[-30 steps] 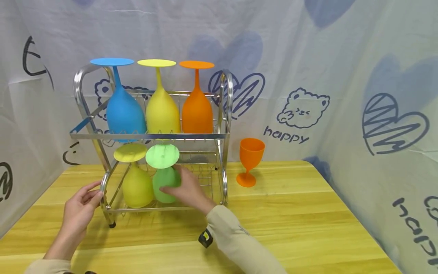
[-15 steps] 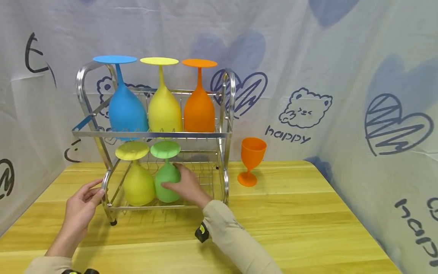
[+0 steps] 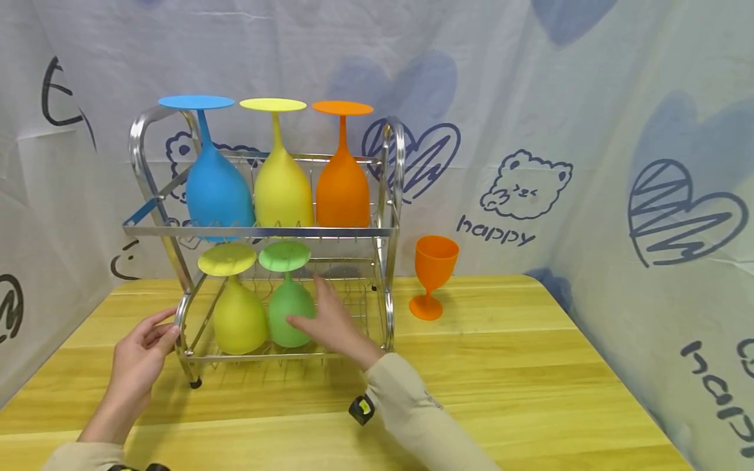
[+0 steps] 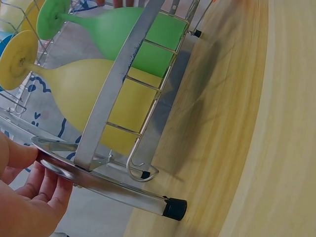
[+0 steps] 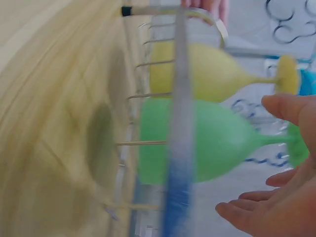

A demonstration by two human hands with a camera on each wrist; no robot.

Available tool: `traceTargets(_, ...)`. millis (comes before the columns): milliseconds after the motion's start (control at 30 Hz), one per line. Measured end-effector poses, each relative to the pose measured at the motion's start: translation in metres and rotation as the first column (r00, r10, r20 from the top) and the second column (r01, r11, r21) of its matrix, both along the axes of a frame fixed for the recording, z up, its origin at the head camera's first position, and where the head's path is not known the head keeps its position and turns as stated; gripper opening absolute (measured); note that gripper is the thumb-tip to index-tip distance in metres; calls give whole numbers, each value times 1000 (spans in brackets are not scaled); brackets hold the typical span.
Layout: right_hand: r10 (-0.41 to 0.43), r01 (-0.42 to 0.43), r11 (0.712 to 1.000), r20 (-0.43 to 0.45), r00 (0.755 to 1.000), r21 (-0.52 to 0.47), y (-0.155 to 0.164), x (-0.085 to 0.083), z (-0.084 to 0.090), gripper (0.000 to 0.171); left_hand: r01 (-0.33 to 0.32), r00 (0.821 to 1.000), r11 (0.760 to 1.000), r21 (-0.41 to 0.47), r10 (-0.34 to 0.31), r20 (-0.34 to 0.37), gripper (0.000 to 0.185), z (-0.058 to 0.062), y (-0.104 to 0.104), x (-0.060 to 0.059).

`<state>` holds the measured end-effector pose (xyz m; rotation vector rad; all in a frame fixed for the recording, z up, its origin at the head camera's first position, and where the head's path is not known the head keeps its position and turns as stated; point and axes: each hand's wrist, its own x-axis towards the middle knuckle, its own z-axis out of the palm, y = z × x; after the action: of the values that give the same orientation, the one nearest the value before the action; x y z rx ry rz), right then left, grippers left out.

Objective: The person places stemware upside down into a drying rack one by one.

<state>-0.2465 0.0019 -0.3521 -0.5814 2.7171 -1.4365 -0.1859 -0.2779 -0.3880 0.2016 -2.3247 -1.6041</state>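
Observation:
A two-tier metal rack [image 3: 259, 231] stands on the table. My left hand [image 3: 138, 356] grips its left front post [image 4: 69, 170] between thumb and fingers. On the lower tier, a green goblet [image 3: 288, 314] rests upside down beside a yellow goblet [image 3: 238, 320], also inverted. To the right of the green goblet is my right hand [image 3: 338, 327], its thumb and fingers spread. In the right wrist view a gap shows between those fingers and the green goblet's bowl [image 5: 222, 140].
Upside down on the upper tier are a blue goblet [image 3: 218, 190], a yellow goblet [image 3: 283, 186] and an orange goblet [image 3: 343, 190]. Another orange goblet [image 3: 434, 261] stands upright right of the rack. A printed cloth [image 3: 518, 98] hangs behind the wooden table [image 3: 501, 379].
The green goblet's tilted base has levelled as it settled upright on its rim. My right hand has let go of it and drawn slightly right. The left hand keeps its grip.

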Motion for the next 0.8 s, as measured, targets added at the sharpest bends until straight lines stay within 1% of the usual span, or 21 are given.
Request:
traceTargets(100, 30, -29, 1000, -55, 998, 7, 14, 16, 12, 85, -2, 1000, 1000, 0, 2, 6, 43, 0, 0, 0)
traceTargets(133, 43, -43, 999, -81, 996, 1, 19, 22, 16, 81, -2, 1000, 1000, 0, 2, 8, 44, 0, 0, 0)
traceTargets(167, 60, -62, 998, -124, 990, -8, 25, 27, 20, 76, -4, 1000, 1000, 1, 4, 9, 44, 0, 0, 0)
traceTargets(233, 86, -96, 995, -218, 972, -32, 36, 37, 25, 65, -8, 1000, 1000, -4, 8, 6, 43, 0, 0, 0)
traceTargets(267, 92, -109, 993, -276, 957, -47, 42, 41, 27, 59, -11, 1000, 1000, -6, 11, 5, 43, 0, 0, 0)
traceTargets(300, 98, -127, 990, -336, 937, -65, 48, 44, 28, 53, -13, 1000, 1000, -10, 13, 6, 43, 0, 0, 0)
traceTargets(333, 104, -149, 985, -398, 911, -84, 54, 47, 29, 48, -17, 1000, 1000, -15, 17, 7, 43, 0, 1, 0)
traceTargets(400, 96, -181, 976, -509, 856, -120, 66, 49, 28, 38, -24, 1000, 999, -23, 24, 9, 44, 0, 1, 0)
traceTargets(467, 65, -209, 963, -606, 793, -170, 79, 48, 27, 29, -30, 999, 1000, -7, 30, 24, 45, 1, 2, 1)
traceTargets(500, 43, -220, 956, -648, 760, -195, 85, 47, 27, 26, -36, 999, 999, 18, 36, 36, 45, 1, 3, 2)
traceTargets(533, 10, -222, 949, -680, 733, -225, 91, 45, 26, 24, -47, 998, 998, 38, 45, 54, 46, 2, 3, 3)
traceTargets(567, -28, -215, 942, -702, 712, -257, 97, 42, 26, 22, -58, 996, 997, 59, 54, 76, 47, 3, 4, 4)
traceTargets(633, -125, -179, 926, -717, 685, -333, 109, 36, 23, 20, -89, 990, 992, 94, 78, 114, 50, 6, 7, 6)
traceTargets(667, -176, -151, 915, -708, 684, -373, 114, 32, 22, 19, -104, 988, 989, 107, 90, 127, 51, 7, 9, 7)
traceTargets(700, -228, -115, 902, -686, 691, -416, 120, 28, 20, 18, -119, 985, 986, 114, 103, 139, 53, 9, 12, 9)
traceTargets(733, -278, -75, 886, -653, 705, -458, 126, 24, 19, 17, -132, 982, 986, 102, 116, 151, 54, 11, 15, 10)
traceTargets(800, -372, 19, 854, -586, 720, -519, 138, 15, 15, 16, -151, 978, 985, 79, 137, 157, 54, 16, 21, 13)
